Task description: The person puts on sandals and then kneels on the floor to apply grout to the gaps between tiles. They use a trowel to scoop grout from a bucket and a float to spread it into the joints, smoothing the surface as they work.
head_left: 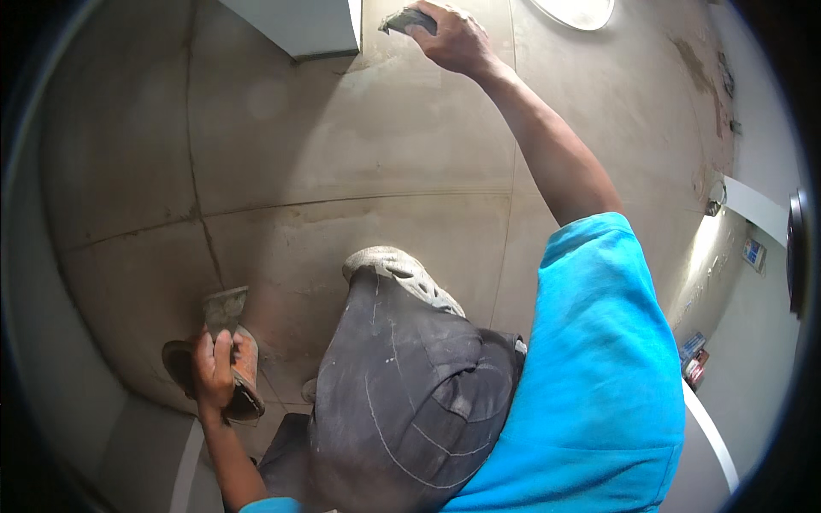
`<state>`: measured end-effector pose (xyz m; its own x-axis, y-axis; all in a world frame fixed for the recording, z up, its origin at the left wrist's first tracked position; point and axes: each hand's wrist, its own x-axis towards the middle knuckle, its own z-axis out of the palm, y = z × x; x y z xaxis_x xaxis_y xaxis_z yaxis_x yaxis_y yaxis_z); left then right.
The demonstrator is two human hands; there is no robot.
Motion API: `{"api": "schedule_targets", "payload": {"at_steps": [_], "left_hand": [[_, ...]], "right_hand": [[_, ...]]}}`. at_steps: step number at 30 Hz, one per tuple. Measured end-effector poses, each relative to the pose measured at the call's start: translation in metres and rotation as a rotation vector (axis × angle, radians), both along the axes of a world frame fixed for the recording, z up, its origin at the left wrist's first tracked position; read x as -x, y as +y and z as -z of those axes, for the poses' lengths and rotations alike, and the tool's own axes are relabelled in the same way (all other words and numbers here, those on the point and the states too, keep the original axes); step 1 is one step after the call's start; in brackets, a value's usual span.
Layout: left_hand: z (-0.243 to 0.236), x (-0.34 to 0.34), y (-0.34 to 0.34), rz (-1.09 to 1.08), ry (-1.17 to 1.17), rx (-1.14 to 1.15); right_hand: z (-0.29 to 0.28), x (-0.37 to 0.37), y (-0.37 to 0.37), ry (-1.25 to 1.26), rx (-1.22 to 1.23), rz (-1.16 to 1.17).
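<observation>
My left hand [214,369], low on the left, is closed on a scraper [226,309] with a flat, grey-smeared, trapezoid blade. Just behind that hand is a dirty orange-brown container [246,363] with a dark rim; whether the fingers also grip it is hidden. At the top, my right arm reaches far out over the floor. My right hand [460,41] is closed around a grey, crusted piece [409,20] with a ragged edge, whose kind I cannot make out. It is at or just above the tiles, right of a white corner [333,30].
Large beige-grey floor tiles [410,154] with dark joints spread around me. My pale clog [402,272] stands on them. A white round object [580,8] is at the top edge. Along the right wall lie a roll-like thing [717,197] and small packages [694,359].
</observation>
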<state>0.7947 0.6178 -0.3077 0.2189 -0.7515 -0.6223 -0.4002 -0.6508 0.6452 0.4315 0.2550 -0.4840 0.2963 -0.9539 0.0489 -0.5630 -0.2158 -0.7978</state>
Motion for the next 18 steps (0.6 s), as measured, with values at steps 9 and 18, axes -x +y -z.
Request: {"api": "schedule_targets", "payload": {"at_steps": [9,18], "left_hand": [[-0.041,0.017,0.024,-0.041,-0.069,-0.106],[-0.044,0.025,0.023,-0.110,-0.051,-0.159]], "right_hand": [[0.079,-0.014,-0.085,0.099,0.183,-0.003],[0.104,-0.029,-0.114,0.453,0.242,-0.070]]}}
